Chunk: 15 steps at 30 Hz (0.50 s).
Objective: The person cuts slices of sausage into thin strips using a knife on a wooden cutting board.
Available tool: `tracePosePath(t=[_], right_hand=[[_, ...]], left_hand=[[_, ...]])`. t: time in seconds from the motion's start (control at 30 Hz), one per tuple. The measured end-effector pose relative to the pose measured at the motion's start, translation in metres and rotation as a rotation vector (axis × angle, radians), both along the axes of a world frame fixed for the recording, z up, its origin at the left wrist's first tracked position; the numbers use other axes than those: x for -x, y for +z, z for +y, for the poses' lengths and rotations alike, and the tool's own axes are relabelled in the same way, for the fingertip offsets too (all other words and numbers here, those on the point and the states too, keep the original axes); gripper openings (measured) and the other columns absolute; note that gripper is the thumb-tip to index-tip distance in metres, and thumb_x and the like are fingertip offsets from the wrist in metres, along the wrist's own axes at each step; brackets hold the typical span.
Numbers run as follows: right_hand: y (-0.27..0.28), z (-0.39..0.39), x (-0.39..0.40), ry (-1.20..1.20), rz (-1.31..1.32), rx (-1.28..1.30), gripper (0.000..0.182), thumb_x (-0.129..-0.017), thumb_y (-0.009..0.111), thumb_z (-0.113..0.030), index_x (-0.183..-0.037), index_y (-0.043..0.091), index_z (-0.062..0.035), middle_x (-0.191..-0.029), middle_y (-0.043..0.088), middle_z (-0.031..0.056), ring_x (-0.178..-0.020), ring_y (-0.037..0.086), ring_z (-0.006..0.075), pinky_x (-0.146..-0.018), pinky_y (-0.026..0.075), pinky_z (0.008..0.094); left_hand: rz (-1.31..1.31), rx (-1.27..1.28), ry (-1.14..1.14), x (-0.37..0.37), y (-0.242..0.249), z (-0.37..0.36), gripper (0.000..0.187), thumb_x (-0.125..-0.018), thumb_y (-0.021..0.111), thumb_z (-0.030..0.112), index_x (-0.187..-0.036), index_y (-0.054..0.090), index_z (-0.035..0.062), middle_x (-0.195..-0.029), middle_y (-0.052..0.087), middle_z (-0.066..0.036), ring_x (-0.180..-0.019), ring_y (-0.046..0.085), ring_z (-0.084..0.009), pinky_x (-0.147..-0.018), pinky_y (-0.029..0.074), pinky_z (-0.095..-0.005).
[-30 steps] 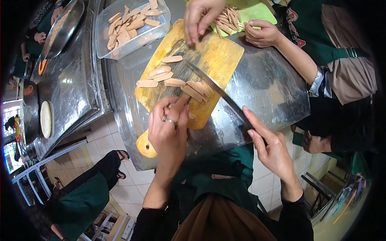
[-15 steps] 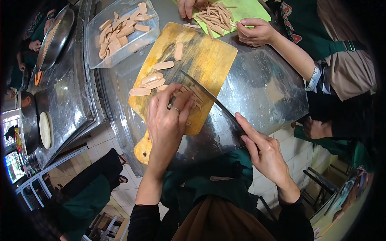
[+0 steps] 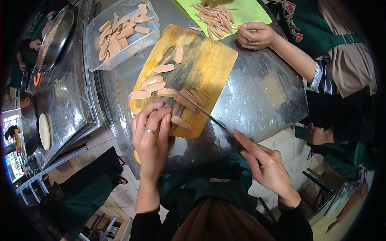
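My right hand [image 3: 267, 164] is closed round the handle of a knife [image 3: 215, 120]. Its blade reaches up and left across the wooden cutting board [image 3: 209, 60], among cut sausage strips [image 3: 197, 96] on the board's right side. Over the lower left of the board is my left hand [image 3: 150, 134], a ring on one finger. Its fingers are bent and slightly apart, with nothing plainly held. Beside its fingertips lies a sausage slice [image 3: 181, 122]. More flat sausage slices [image 3: 152, 82] lie along the board's left half.
A clear plastic tub [image 3: 94, 52] of sausage pieces stands at the upper left. On a green cutting board [image 3: 251, 14] is a strip pile [image 3: 215, 20], beside a co-worker's hand [image 3: 257, 35]. At far left are a metal bowl [image 3: 60, 38] and a pale oblong item [image 3: 45, 131].
My left hand has moved back and left off the strips, uncovering them. The knife blade has shifted down and left onto the strips. One co-worker's hand has left the green board.
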State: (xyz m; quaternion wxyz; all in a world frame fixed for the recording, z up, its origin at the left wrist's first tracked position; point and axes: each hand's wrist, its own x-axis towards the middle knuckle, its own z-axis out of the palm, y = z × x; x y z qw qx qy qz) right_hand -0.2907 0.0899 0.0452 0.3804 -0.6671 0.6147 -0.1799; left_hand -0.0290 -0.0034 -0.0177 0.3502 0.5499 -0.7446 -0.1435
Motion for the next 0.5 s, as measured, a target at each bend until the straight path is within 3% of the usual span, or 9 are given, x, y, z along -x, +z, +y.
tracePosePath(t=[0.17,0.27,0.3,0.37,0.43,0.5], right_hand=[[-0.002,0.002,0.002,-0.016,0.053,-0.004,0.061,-0.098,0.062,0.000,-0.155,0.051,-0.0188,-0.082,0.070,0.0208,-0.063,0.068,0.0327,-0.064,0.056,0.0418],[0.007,-0.005,0.002,-0.113,0.048,-0.109,0.050,-0.097,0.060,0.002,-0.146,0.058,-0.0079,-0.133,0.067,0.0209,-0.111,0.070,0.0414,-0.091,0.056,0.0383],[0.007,-0.006,0.002,-0.134,0.051,-0.106,0.050,-0.098,0.060,0.002,-0.147,0.057,-0.0090,-0.136,0.065,0.0207,-0.117,0.066,0.0414,-0.093,0.055,0.0383],[-0.001,-0.002,0.004,-0.111,0.042,0.028,0.056,-0.098,0.060,0.001,-0.151,0.054,-0.0166,-0.106,0.070,0.0229,-0.086,0.069,0.0395,-0.076,0.056,0.0412],[-0.005,0.004,0.003,-0.080,0.018,0.075,0.060,-0.099,0.061,0.000,-0.154,0.052,-0.0205,-0.091,0.073,0.0240,-0.071,0.071,0.0384,-0.067,0.056,0.0425],[-0.001,0.005,0.001,-0.039,-0.012,0.022,0.061,-0.098,0.061,0.000,-0.154,0.051,-0.0209,-0.092,0.073,0.0239,-0.070,0.071,0.0381,-0.067,0.056,0.0422]], left_hand=[[0.040,-0.131,-0.019,-0.012,-0.003,0.019,0.024,-0.090,0.074,-0.002,-0.112,0.075,0.0043,-0.119,0.070,-0.012,-0.108,0.065,-0.0294,-0.094,0.051,-0.0391],[0.036,-0.147,-0.041,-0.012,-0.006,0.021,0.028,-0.090,0.073,-0.002,-0.117,0.074,0.0059,-0.122,0.069,-0.012,-0.109,0.064,-0.0296,-0.094,0.051,-0.0389],[0.034,-0.122,-0.042,-0.011,-0.008,0.020,0.029,-0.090,0.074,-0.001,-0.118,0.075,0.0072,-0.122,0.069,-0.010,-0.107,0.064,-0.0292,-0.093,0.052,-0.0386],[0.016,-0.097,-0.053,-0.010,-0.007,0.016,0.031,-0.089,0.074,0.001,-0.119,0.075,0.0087,-0.123,0.068,-0.009,-0.106,0.063,-0.0294,-0.092,0.052,-0.0390],[-0.022,-0.096,-0.077,-0.007,-0.003,0.014,0.032,-0.090,0.074,0.003,-0.121,0.074,0.0089,-0.125,0.067,-0.010,-0.108,0.062,-0.0307,-0.094,0.051,-0.0406],[-0.038,-0.082,-0.097,-0.001,-0.003,0.008,0.033,-0.090,0.074,0.005,-0.123,0.074,0.0092,-0.128,0.066,-0.010,-0.112,0.061,-0.0323,-0.096,0.050,-0.0424]])
